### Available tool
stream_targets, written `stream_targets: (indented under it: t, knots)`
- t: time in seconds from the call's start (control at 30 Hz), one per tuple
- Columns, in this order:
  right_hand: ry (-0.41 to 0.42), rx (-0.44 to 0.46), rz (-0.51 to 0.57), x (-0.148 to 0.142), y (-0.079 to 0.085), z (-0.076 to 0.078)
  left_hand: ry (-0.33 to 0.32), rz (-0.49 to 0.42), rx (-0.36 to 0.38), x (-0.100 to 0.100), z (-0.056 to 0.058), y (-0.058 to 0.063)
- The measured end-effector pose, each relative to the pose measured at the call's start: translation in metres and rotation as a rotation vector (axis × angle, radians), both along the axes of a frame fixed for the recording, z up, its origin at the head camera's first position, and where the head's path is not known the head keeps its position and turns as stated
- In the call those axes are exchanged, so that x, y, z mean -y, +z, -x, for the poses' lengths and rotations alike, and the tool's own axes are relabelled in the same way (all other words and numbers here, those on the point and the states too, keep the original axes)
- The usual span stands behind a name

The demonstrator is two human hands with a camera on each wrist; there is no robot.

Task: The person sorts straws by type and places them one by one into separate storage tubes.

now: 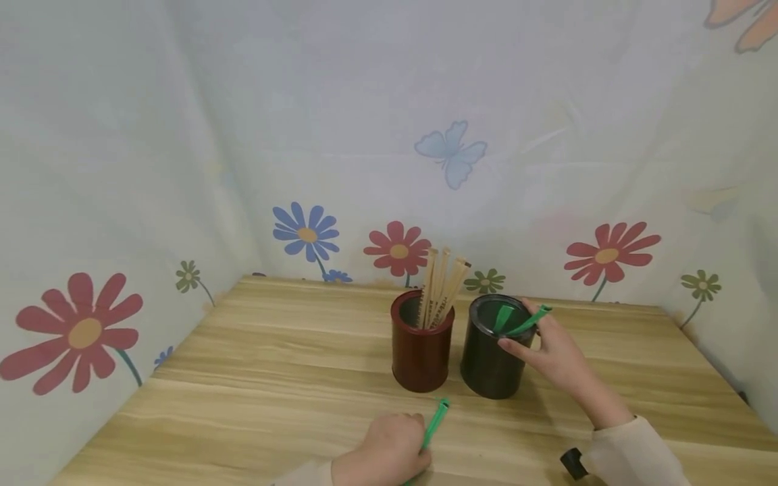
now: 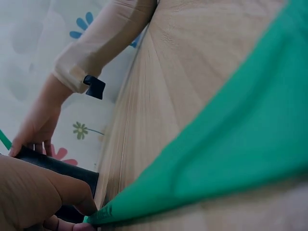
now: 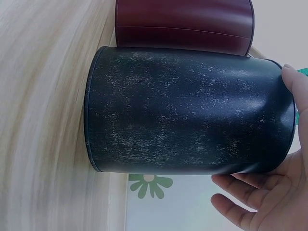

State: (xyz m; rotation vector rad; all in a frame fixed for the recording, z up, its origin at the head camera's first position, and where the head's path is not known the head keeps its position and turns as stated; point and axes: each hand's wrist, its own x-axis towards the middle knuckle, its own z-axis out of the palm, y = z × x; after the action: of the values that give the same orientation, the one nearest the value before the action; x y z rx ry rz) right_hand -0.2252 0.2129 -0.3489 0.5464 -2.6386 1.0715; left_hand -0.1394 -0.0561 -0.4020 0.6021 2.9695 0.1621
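My left hand [image 1: 389, 449] is low in the head view, near the front of the table, with a long, narrow green strip [image 1: 435, 424] pinched between its thumb and fingers. In the left wrist view the strip [image 2: 231, 139] widens toward the camera. Up to the right, my right hand [image 1: 556, 351] grips the rim of a black cylindrical cup [image 1: 494, 368]. The right wrist view shows the thumb at the rim and the other fingers on the cup's far side. More green strips [image 1: 527, 321] stick out of the black cup; their lower ends are hidden inside.
Close to the left of the black cup stands a dark red cup [image 1: 421, 358] holding several pale sticks [image 1: 439, 287] with printing on them. Both stand on a wood-grain table [image 1: 292, 351]. A flowered cloth backdrop [image 1: 340, 135] rises behind and at the sides.
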Motion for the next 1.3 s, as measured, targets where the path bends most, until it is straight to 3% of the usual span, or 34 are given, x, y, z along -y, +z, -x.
stream_targets:
  t: [0.23,0.43,0.9,1.3]
  knots:
    - [0.003,-0.042,-0.003,0.000,-0.002,0.002,-0.028,-0.056,-0.037,0.001,-0.001,0.001]
    - [0.016,-0.066,0.001,0.001,-0.005,0.004,-0.055,-0.201,0.022,0.005,-0.001,0.008]
    - [0.021,-0.061,0.020,0.000,-0.006,0.007,-0.084,-0.537,0.103,0.016,-0.002,0.050]
    - [0.011,-0.058,0.011,0.001,-0.005,0.005,-0.092,-0.731,0.068,0.020,0.003,0.083]
